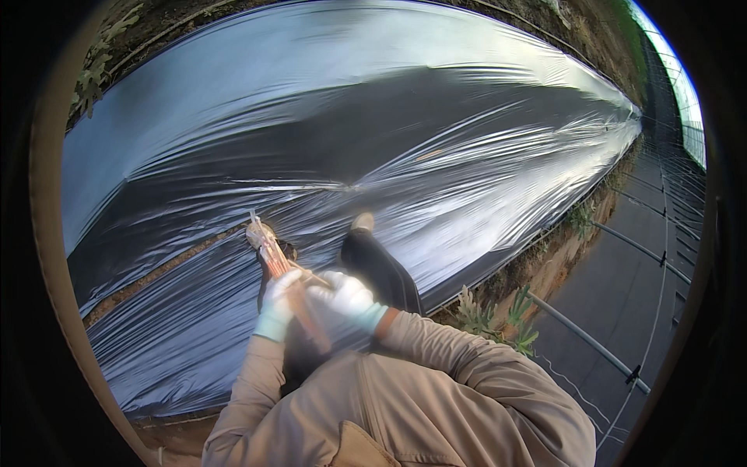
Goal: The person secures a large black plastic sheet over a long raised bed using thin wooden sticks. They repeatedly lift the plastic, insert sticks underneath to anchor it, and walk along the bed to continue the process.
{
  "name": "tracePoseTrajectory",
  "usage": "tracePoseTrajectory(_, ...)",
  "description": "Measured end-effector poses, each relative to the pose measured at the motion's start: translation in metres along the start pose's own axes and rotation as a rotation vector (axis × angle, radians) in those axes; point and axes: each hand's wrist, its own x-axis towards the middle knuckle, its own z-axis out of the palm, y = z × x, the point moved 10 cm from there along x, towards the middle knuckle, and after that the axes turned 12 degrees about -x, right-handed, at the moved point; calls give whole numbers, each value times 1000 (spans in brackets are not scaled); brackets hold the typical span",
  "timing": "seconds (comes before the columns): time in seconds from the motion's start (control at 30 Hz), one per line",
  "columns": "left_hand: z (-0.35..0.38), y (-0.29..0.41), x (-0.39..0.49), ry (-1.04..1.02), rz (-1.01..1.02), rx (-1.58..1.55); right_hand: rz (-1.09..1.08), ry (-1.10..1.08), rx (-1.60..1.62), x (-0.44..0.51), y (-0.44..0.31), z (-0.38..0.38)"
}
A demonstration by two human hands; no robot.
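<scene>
My left hand, in a white glove with a pale green cuff, grips a long clear plastic sleeve packed with thin orange-brown sticks. The lower end of the sleeve slants towards my body and is blurred by motion. Close beside it, my right hand, gloved alike, pinches a thin light-brown stick. One end of that stick lies against the sleeve by my left fingers. Both hands are in front of my thighs, above a shiny black plastic film. My shoes stand on this film.
A narrow slit of bare soil runs through the film at left. One light-brown strip lies on it. Along the right edge are green lobed-leaf plants, grey pipes and dark ground sheeting. More leaves stand at upper left.
</scene>
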Motion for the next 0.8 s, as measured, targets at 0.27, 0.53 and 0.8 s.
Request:
tracePoseTrajectory(0.27,41,-20,35,-23,-33,436,-83,-107,-139,45,55,11)
tracePoseTrajectory(0.53,13,-71,111,136,109,313,24,-114,203,143,240,-73)
tracePoseTrajectory(0.8,-13,-145,186,223,6,339,481,651,794,350,602,-267)
